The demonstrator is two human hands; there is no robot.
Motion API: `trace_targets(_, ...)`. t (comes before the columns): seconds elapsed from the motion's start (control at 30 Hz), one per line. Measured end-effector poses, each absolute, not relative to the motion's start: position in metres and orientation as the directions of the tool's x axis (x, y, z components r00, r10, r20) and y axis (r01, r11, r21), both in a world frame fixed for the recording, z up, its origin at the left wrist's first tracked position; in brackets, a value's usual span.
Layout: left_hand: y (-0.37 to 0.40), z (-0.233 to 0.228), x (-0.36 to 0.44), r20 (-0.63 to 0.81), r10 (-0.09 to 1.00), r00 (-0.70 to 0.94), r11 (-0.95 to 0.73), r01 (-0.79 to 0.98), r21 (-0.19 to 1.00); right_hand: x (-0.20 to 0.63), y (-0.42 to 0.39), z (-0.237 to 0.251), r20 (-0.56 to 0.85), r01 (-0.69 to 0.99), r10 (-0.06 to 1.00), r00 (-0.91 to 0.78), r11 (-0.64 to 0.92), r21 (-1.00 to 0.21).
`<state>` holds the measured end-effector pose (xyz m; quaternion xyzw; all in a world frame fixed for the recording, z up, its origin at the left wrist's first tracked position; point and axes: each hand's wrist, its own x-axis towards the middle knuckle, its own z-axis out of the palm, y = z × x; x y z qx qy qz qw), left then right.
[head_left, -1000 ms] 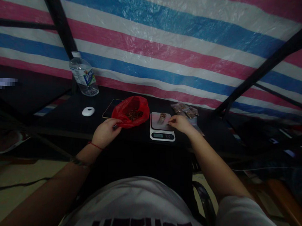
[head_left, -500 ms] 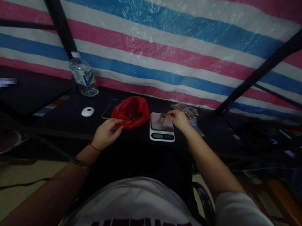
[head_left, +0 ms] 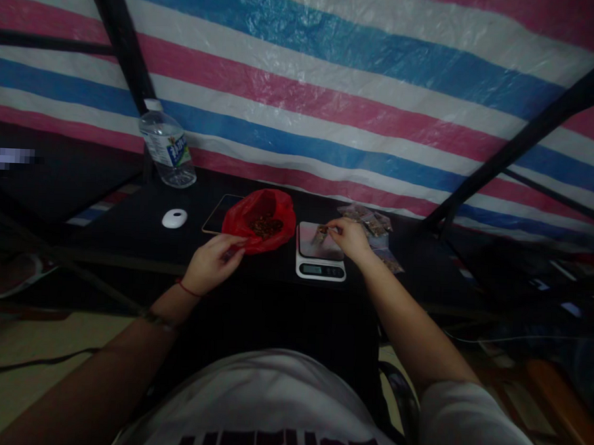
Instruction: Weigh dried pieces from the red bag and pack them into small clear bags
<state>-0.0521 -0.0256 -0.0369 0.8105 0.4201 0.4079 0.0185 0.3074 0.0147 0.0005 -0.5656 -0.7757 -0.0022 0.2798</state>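
My left hand (head_left: 215, 263) is closed in a pinch on the near-left edge of a red plastic bag (head_left: 232, 223). The bag lies with its mouth wide, showing dried brown bits (head_left: 265, 226) inside. A white digital kitchen scale (head_left: 306, 252) stands to the right of it, its display lit but unreadable. On the scale's plate is a small clear container (head_left: 320, 235) filled with brown bits; whether it is a bag or a cup I cannot tell. My right hand (head_left: 349, 238) has thumb and fingers pinched together at its upper right edge.
Filled clear plastic bags (head_left: 368, 219) lie behind and right of the scale. Left of the red bag are a phone (head_left: 218, 214), a white rounded object (head_left: 174, 218) and a large clear bottle (head_left: 167, 145). Dark metal poles (head_left: 122, 38) slant before a striped plastic sheet (head_left: 303, 78).
My right fingers have shifted slightly over the top of the small container on the scale. My left hand still grips the red bag. The whole view has moved slightly.
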Motion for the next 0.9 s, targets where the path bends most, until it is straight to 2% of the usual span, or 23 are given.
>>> trace_targets(0.13,-0.026,-0.037,-0.052,0.636,0.703,0.319,-0.641,0.672,0.371,0.311,0.015,0.0,0.472,0.863,0.865,-0.17,0.362,-0.352)
trace_targets(0.23,-0.026,-0.037,-0.053,0.635,0.706,0.314,-0.635,0.678,0.371,0.328,0.015,-0.002,0.488,0.845,0.871,-0.052,0.299,-0.444)
trace_targets(0.3,-0.026,-0.036,-0.053,0.637,0.704,0.313,-0.637,0.675,0.372,0.347,0.014,-0.007,0.459,0.835,0.886,0.07,0.199,-0.512)
trace_targets(0.4,-0.027,-0.034,-0.053,0.638,0.704,0.311,-0.638,0.671,0.377,0.38,0.012,-0.021,0.334,0.826,0.91,0.245,-0.016,-0.563)
trace_targets(0.5,-0.028,-0.033,-0.052,0.638,0.704,0.31,-0.639,0.67,0.379,0.403,0.008,-0.04,0.247,0.815,0.921,0.3,-0.114,-0.568)
trace_targets(0.63,-0.029,-0.035,-0.05,0.63,0.708,0.32,-0.641,0.664,0.384,0.411,0.008,-0.06,0.179,0.854,0.953,0.246,-0.126,-0.504)
trace_targets(0.77,-0.03,-0.035,-0.048,0.624,0.715,0.315,-0.632,0.673,0.384,0.408,0.014,-0.065,0.202,0.927,0.972,0.117,-0.034,-0.374)
trace_targets(0.9,-0.032,-0.034,-0.048,0.639,0.705,0.308,-0.64,0.664,0.386,0.404,0.02,-0.061,0.204,0.963,0.976,0.07,-0.013,-0.269)
